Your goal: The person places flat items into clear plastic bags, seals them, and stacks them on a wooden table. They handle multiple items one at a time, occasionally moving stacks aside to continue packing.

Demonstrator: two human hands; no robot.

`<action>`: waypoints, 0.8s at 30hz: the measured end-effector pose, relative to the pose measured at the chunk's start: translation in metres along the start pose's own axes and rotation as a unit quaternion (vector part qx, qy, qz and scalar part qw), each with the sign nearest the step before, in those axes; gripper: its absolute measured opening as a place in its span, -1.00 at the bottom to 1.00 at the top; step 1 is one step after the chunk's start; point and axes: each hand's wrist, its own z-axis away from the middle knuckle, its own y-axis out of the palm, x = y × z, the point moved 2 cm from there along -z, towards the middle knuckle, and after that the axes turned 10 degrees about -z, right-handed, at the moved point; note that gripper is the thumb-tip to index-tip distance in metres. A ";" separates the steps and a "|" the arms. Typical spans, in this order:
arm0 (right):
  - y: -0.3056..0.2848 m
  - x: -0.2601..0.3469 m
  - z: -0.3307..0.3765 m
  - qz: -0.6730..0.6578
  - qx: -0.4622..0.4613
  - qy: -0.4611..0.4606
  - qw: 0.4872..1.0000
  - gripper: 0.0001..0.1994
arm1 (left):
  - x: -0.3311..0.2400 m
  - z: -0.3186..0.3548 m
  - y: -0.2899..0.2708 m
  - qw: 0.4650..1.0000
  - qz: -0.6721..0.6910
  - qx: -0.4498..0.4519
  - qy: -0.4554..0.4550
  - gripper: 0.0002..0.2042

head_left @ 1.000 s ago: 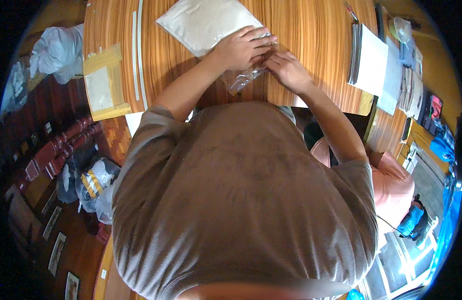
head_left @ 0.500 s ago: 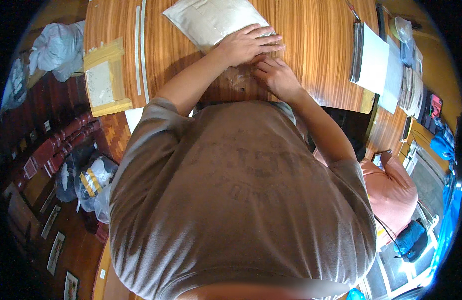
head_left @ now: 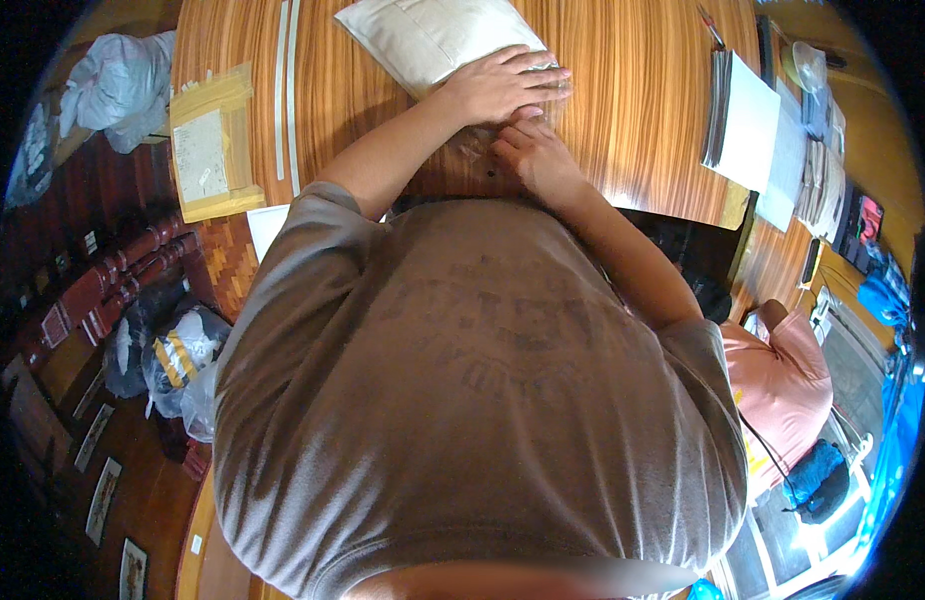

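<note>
Pale pack (head_left: 433,38) lies at table's (head_left: 623,110) far side, left hand (head_left: 498,88) flat on near end. Right hand (head_left: 535,158) has shifted left, fingers curled, grip unclear; clear flap (head_left: 471,146) seemingly gathered further.

From here I see the left hand (head_left: 505,87) palm down, fingers spread, the right hand (head_left: 539,160) curled close beside it, both forearms (head_left: 398,158) slanting inward

The far end of the packet (head_left: 438,42) is cut off by the top edge; the left hand (head_left: 503,88) hides part of its near end. On its near side, whatever the right hand (head_left: 536,160) holds is hidden. Left of it, the note's (head_left: 200,155) writing is illegible.
</note>
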 end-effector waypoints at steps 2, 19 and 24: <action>-0.003 0.000 0.004 -0.020 -0.035 -0.024 0.999 -0.75 | 0.001 0.002 0.002 1.000 0.012 -0.013 0.003 -0.51; -0.064 -0.044 0.006 0.020 0.031 -0.097 0.995 -0.61 | 0.002 0.026 -0.030 0.997 0.044 -0.055 -0.028 -0.50; -0.078 -0.076 0.032 -0.026 0.148 -0.048 0.987 -0.41 | -0.041 0.120 -0.075 0.980 0.182 0.029 -0.077 -0.30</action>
